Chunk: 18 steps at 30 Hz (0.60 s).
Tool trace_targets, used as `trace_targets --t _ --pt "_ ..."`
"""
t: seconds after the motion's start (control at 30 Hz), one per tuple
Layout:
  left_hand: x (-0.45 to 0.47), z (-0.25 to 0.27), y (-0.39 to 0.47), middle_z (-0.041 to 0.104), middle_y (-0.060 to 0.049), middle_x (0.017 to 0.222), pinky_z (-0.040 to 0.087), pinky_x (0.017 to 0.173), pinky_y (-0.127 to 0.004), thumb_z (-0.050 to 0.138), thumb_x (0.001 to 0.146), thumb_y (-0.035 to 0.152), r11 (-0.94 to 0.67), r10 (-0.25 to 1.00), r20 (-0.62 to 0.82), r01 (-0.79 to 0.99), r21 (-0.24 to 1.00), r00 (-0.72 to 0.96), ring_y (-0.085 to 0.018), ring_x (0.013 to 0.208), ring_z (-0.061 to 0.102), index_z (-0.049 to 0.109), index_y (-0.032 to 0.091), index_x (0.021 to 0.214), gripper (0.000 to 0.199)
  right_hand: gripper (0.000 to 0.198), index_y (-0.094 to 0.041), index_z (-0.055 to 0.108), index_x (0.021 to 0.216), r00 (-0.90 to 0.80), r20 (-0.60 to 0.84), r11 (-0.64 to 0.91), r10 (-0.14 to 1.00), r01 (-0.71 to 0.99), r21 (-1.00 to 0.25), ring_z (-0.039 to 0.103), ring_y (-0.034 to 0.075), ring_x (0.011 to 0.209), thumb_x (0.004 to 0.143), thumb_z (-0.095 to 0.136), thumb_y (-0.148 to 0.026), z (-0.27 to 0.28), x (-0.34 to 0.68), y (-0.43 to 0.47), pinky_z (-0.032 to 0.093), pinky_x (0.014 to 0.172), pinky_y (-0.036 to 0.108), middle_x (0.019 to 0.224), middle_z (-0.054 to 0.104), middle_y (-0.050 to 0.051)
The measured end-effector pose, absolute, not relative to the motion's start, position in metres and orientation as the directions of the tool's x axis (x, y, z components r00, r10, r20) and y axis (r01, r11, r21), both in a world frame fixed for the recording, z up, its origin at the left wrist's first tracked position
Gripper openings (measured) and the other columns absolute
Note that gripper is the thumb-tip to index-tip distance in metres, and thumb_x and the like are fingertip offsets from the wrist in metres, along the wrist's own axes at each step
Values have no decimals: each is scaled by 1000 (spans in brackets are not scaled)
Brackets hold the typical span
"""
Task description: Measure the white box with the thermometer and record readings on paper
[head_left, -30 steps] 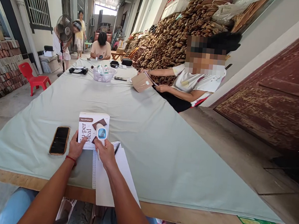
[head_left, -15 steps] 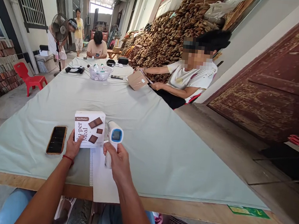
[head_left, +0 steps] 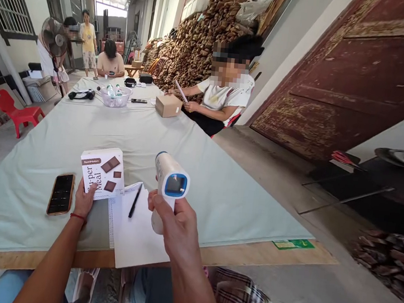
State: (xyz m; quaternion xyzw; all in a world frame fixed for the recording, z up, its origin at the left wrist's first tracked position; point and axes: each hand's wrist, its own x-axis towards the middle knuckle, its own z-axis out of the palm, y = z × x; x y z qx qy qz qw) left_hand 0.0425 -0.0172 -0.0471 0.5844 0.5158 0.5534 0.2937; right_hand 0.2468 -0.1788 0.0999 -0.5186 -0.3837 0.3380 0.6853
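Fingers (head_left: 187, 210) of the right hand (head_left: 183, 230) grasp the thermometer (head_left: 168, 171) over the paper (head_left: 138, 243), apparently so its screen (head_left: 176, 185) can be read, while the left hand (head_left: 85, 201) grips the box (head_left: 102, 175) above the table (head_left: 225, 208), likely to steady it.

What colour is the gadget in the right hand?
The gadget is mostly white, partly blue, seen best in the head view.

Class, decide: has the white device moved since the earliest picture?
Yes: the device has gone right, from left of the pen to right of it.
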Motion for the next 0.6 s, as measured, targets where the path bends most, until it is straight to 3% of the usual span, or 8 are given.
trace_targets --t 0.13,0.27,0.4,0.5,0.6 --pt "39 -51 -15 69 -12 105 52 86 -40 58 80 56 -288 929 347 332 898 -132 -26 96 64 61 14 109 51 37 -18 64 86 485 210 195 849 81 -977 53 17 69 78 61 -54 77 270 -169 43 65 29 71 60 1" --pt "36 -51 -14 68 -13 105 52 84 -40 55 82 59 -270 947 308 287 919 -96 -26 95 64 59 13 109 54 45 -19 64 111 443 199 -19 874 440 -898 60 24 87 77 61 -48 27 317 -145 46 77 34 97 69 7" --pt "39 -45 -14 66 -13 110 52 86 -39 60 80 58 -271 948 298 213 939 -108 -24 99 63 54 15 113 54 44 -18 58 124 447 69 -348 892 775 -527 60 29 104 83 57 -35 -16 362 -132 44 83 36 113 67 13" --pt "45 -39 -8 64 -12 116 49 93 -39 60 83 55 -285 937 311 164 944 -160 -23 105 61 51 16 116 51 44 -16 56 127 425 26 -400 905 871 -287 61 29 105 88 55 -35 -29 382 -133 43 82 35 114 66 15" --pt "51 -35 6 62 -11 115 47 96 -39 60 84 52 -317 926 337 137 939 -170 -22 107 60 50 17 115 48 43 -16 55 128 406 27 -395 913 901 -179 62 29 103 89 54 -36 -34 390 -134 43 80 35 111 67 15"
